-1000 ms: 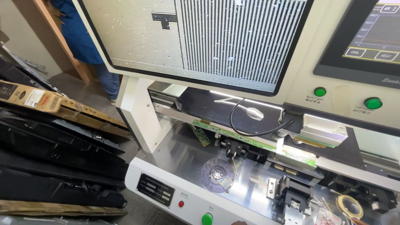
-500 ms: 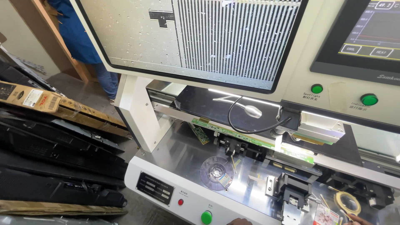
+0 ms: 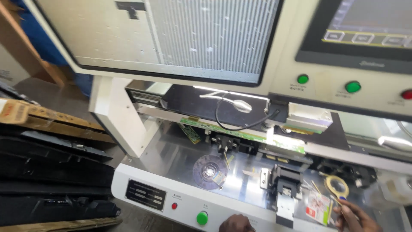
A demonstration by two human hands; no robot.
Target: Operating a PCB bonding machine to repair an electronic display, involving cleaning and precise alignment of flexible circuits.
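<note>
Right hand [image 3: 354, 217] pinches a small tool against the tape roll [image 3: 337, 185]. Left hand [image 3: 235, 224] rests at the machine's front panel [image 3: 180, 198]; grip cannot be told.

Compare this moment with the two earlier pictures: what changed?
The view moved closer and lower. The left hand has come up to the machine's front edge, near the green button. The right hand now reaches toward the tape roll. The circuit strip and the dark disc stayed put.
</note>
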